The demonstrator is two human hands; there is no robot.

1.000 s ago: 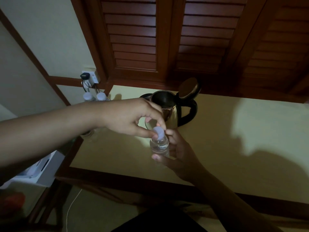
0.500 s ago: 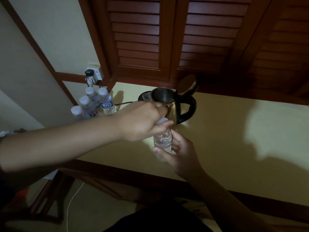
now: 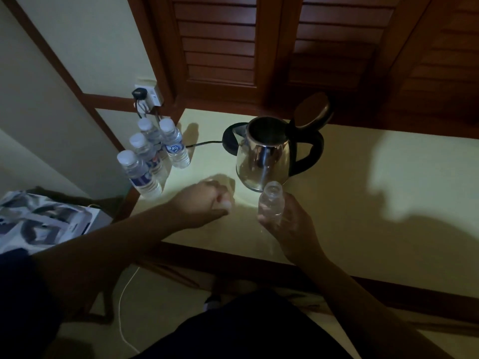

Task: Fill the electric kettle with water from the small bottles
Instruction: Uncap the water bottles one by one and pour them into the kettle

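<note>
I saw the electric kettle standing on the pale surface with its lid tipped up and back, the mouth open and dark inside. Just in front of it, the right hand had its grip wrapped round a small open bottle, held upright with its neck uncapped, close to the kettle's steel wall but apart from it. To the left, the left hand hovered low over the surface, its grip pinching a small white cap between the fingertips. Farther left, four capped bottles stood clustered at the corner of the surface, touching one another. A black cord ran from the kettle's base toward them. Behind the cluster I made out a wall socket with a plug in it. Dark louvred shutters rose behind the surface.
</note>
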